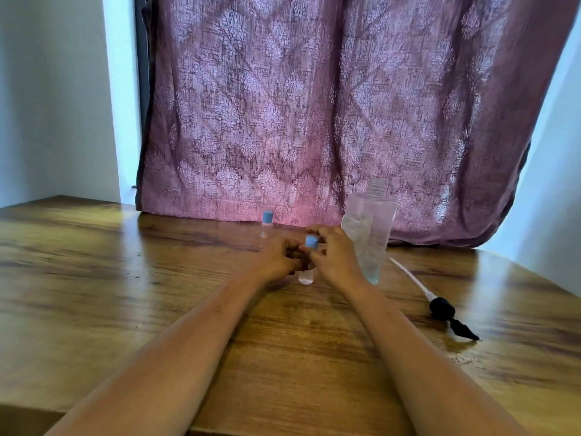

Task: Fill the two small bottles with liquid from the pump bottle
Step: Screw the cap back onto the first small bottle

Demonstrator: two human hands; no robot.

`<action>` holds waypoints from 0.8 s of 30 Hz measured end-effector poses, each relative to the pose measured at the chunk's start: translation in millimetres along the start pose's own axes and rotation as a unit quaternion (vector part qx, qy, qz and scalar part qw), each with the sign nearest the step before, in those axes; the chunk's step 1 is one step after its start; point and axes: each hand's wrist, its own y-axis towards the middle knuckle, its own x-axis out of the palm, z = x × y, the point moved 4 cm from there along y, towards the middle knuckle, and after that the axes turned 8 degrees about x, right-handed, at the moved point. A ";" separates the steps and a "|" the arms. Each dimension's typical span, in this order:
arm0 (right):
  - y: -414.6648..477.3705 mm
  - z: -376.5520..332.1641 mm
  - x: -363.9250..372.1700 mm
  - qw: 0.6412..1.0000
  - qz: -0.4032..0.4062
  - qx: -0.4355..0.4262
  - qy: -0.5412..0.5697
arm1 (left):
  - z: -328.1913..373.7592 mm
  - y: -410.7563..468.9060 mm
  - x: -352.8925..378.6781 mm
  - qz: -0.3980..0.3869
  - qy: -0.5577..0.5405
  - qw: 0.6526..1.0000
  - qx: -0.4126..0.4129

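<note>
A small clear bottle (306, 276) with a blue cap (312, 242) stands upright on the wooden table (125, 278). My left hand (276, 258) grips its body. The fingers of my right hand (333, 251) are around the cap. A second small capped bottle (267, 226) stands behind, to the left, untouched. The big clear pump bottle (367, 231) stands just right of my right hand with its neck uncovered. Its black pump head with a white tube (443, 308) lies on the table further right.
A patterned pink curtain (314, 105) hangs down to the table's back edge. White walls flank it. The table's front edge runs under my forearms.
</note>
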 end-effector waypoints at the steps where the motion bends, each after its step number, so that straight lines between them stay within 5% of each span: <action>1: -1.4 -2.2 2.2 1.000 -0.012 -0.008 0.003 | 0.3 -0.3 -0.3 0.001 0.009 1.000 0.003; 11: 3.3 8.8 -0.8 0.995 -0.038 0.028 0.093 | 2.1 -1.1 -0.6 -0.002 -0.004 1.000 -0.017; 24: -0.9 6.8 5.2 0.999 -0.037 0.001 0.033 | 5.4 -3.0 -1.7 -0.006 0.005 1.000 -0.011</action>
